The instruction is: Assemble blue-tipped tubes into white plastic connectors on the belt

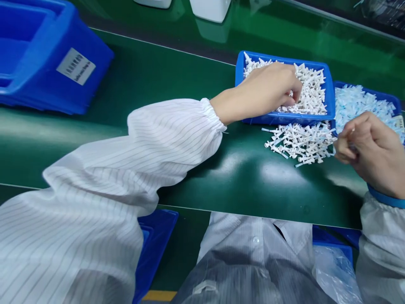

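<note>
My left hand [274, 86] reaches into a blue bin [286, 119] filled with small white plastic fittings [311, 86]. Its fingers are curled and pressed together at the surface of the fittings; whatever lies between the fingertips is hidden. To the right, my right hand [370, 147] hovers with its fingers bent inward, beside a second blue bin [390, 98] of pale blue translucent small pieces [360, 103]. Any piece in the right fingers cannot be made out. Between the hands, a loose pile of white fittings joined to pale blue ends [300, 141] lies on the green work surface.
Stacked blue bins [91, 55] with a white label stand at the far left. White containers [210, 9] sit along the back. Below the table edge are another blue bin [158, 245] and a clear plastic bag [335, 270]. The green table [202, 181] is glossy.
</note>
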Demonstrator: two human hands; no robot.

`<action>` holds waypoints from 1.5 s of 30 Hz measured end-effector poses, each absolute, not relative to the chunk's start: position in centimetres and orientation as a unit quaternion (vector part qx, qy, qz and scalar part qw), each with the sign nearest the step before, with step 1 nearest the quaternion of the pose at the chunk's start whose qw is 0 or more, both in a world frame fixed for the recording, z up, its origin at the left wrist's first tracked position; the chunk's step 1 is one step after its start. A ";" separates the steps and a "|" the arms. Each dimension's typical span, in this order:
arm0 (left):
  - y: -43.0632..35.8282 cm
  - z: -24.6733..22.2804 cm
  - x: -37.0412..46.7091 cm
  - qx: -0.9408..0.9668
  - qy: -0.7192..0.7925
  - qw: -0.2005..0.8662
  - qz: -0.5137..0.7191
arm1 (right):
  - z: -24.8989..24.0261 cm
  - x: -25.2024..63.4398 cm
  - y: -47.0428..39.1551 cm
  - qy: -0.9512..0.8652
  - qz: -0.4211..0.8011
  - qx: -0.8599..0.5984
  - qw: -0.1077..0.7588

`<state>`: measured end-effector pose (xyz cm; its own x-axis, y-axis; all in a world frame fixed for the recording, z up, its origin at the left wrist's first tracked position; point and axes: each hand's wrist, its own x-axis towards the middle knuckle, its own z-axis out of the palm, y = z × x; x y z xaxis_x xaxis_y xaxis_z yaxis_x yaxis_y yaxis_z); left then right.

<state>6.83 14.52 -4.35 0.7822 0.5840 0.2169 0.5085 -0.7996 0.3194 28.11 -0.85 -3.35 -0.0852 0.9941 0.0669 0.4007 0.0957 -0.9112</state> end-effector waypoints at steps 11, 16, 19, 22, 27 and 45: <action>14.8 -4.8 5.7 0.909 0.298 0.164 0.243 | -5.2 28.2 -1.9 -0.376 0.799 -0.438 0.167; 13.0 -3.0 5.1 0.910 0.290 0.149 0.258 | -6.3 28.3 -2.5 -0.421 0.781 -0.426 0.176; 10.1 -2.1 5.6 0.925 0.264 0.163 0.217 | -6.7 28.7 -2.8 -0.447 0.758 -0.431 0.199; 6.1 -2.5 6.5 0.941 0.230 0.203 0.146 | -6.9 29.1 -3.0 -0.468 0.739 -0.431 0.218; 0.8 -5.6 7.1 0.958 0.158 0.238 0.004 | -6.6 29.7 -3.2 -0.517 0.694 -0.456 0.208; 2.2 -9.5 7.7 0.934 0.172 0.307 0.069 | -7.0 29.1 -5.2 -0.783 0.344 -0.479 0.198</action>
